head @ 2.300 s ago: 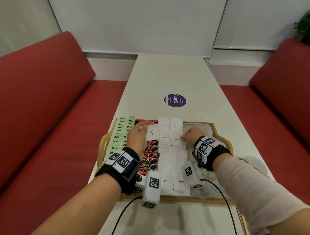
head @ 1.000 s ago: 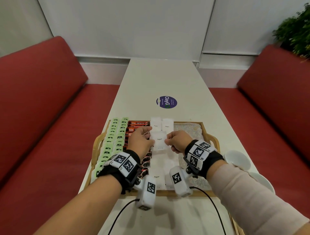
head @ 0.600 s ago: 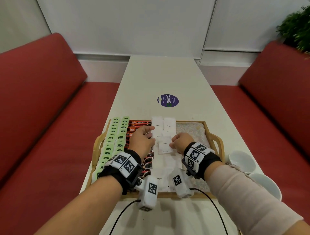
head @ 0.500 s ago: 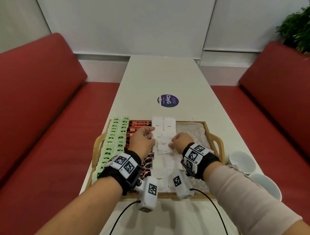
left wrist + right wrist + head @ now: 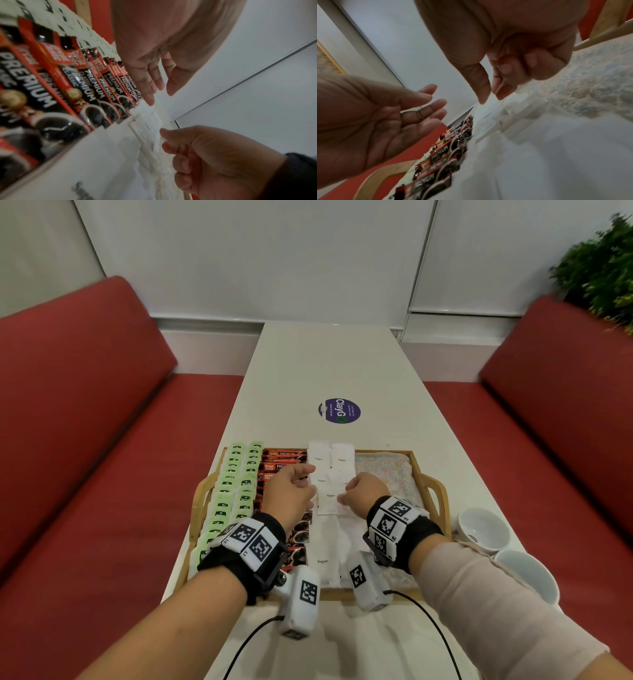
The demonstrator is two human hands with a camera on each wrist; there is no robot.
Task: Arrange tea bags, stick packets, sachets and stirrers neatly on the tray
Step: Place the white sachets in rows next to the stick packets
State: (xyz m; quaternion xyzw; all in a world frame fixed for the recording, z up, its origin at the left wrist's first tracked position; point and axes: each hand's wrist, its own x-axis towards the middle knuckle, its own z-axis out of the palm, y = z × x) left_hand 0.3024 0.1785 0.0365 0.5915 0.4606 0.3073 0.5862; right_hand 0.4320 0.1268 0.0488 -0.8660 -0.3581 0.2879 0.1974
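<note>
Both hands over the white "Sugar" sachets mid-tray, wooden tray on white table.

Right hand [image 5: 362,491] pinches the edge of a "Sugar" sachet [image 5: 329,501] between thumb and forefinger, other fingers curled; left hand [image 5: 290,494] hovers beside it, fingers loose, palm empty. Tray [image 5: 432,491] holds, from left edge: two rows of green tea bags [image 5: 236,491], print too small to read; red-black stick packets [image 5: 279,463] reading "Great Taste PREMIUM CLASSIC"; two columns of sugar sachets; patterned liner bare at right. Purple "ClayGo" sticker [image 5: 339,411] on the table [image 5: 335,364] past the tray's far edge. Two white cups [image 5: 483,529] just off its right edge. Red bench seats either side, white wall, plant [image 5: 599,272] far right.
</note>
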